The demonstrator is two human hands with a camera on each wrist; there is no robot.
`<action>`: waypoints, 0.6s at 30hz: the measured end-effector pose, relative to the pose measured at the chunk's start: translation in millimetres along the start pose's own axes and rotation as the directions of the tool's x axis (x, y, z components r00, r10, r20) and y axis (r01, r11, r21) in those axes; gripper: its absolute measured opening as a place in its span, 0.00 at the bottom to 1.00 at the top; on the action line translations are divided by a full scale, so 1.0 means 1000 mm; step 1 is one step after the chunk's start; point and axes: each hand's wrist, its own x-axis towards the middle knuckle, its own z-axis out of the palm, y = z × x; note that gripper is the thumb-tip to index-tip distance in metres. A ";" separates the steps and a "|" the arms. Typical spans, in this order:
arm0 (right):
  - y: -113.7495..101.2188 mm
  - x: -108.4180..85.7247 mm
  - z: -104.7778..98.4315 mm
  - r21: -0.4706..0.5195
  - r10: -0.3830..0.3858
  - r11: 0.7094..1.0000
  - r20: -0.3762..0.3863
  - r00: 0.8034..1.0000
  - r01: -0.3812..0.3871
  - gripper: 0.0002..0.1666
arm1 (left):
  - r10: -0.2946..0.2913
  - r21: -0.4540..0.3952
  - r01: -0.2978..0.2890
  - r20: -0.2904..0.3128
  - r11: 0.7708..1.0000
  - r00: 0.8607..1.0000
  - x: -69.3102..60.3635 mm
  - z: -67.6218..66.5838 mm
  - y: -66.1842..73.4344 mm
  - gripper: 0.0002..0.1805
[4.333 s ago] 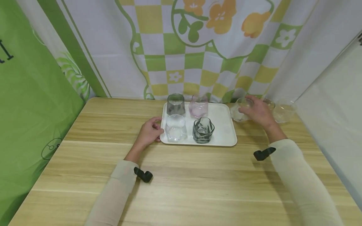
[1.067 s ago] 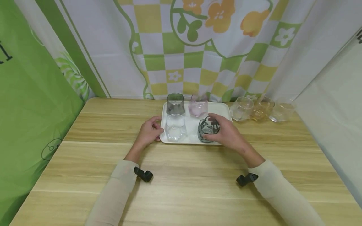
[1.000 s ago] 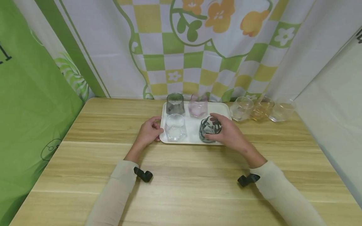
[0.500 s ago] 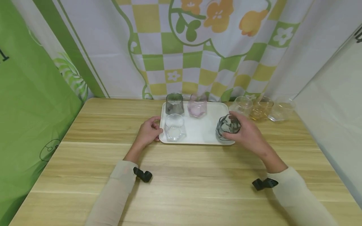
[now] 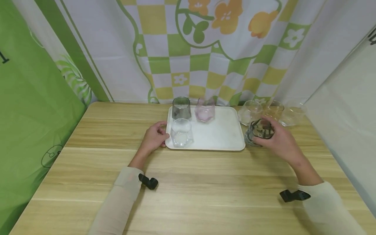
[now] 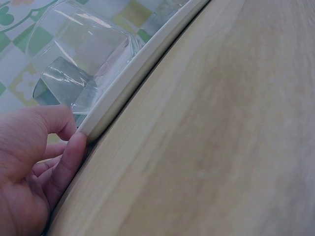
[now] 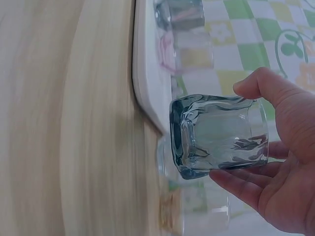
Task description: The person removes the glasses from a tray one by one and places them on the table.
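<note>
My right hand [image 5: 282,140] holds a grey-green wavy-walled drinking glass [image 7: 211,132] between thumb and fingers. In the right wrist view, its thick base stands off the table, past the tray's right end. My left hand [image 5: 154,135] pinches the left edge of the white tray [image 5: 218,135] with thumb and fingers. On the tray, a clear glass [image 5: 182,133] stands nearest that hand. Behind it are a smoky grey glass [image 5: 181,109] and a pink-tinted glass [image 5: 205,111].
At the back right of the wooden table [image 5: 188,189] stand a clear glass [image 5: 249,112], an amber glass [image 5: 274,109] and another clear glass [image 5: 293,114], close together. A patterned curtain [image 5: 199,62] hangs behind the table's far edge.
My right hand, at the row of glasses earlier, has since taken hold of the grey-green glass and carried it rightward off the tray. The left hand stays at the tray's edge.
</note>
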 end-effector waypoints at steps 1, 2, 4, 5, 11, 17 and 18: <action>0.003 -0.002 -0.003 -0.004 0.012 1.000 0.002 1.000 -0.012 0.49 | -0.002 0.002 0.002 -0.001 1.000 1.000 0.000 0.000 -0.001 0.32; 0.006 -0.003 -0.005 -0.012 0.027 1.000 0.002 1.000 -0.027 0.49 | -0.002 0.006 0.002 0.000 1.000 1.000 0.000 0.000 -0.001 0.32; 0.011 -0.006 -0.011 -0.015 0.049 0.999 0.004 0.999 -0.049 0.49 | -0.003 0.009 0.003 0.001 1.000 1.000 0.000 0.000 -0.001 0.32; 0.014 -0.007 -0.014 -0.019 0.063 0.998 0.006 0.998 -0.063 0.49 | -0.002 0.010 0.002 0.002 1.000 1.000 0.000 -0.001 -0.001 0.32; 0.034 -0.011 -0.030 -0.035 0.147 0.989 0.016 0.989 -0.147 0.53 | 0.001 0.008 -0.001 0.005 1.000 1.000 0.000 -0.002 0.000 0.31; 0.059 -0.012 -0.040 -0.041 0.207 0.977 -0.021 0.978 -0.207 0.54 | -0.005 0.004 0.005 0.003 1.000 1.000 0.000 0.000 0.000 0.32; 0.064 -0.013 -0.042 -0.048 0.215 0.975 -0.029 0.976 -0.216 0.53 | -0.006 0.003 0.006 0.003 1.000 1.000 0.000 0.000 0.000 0.32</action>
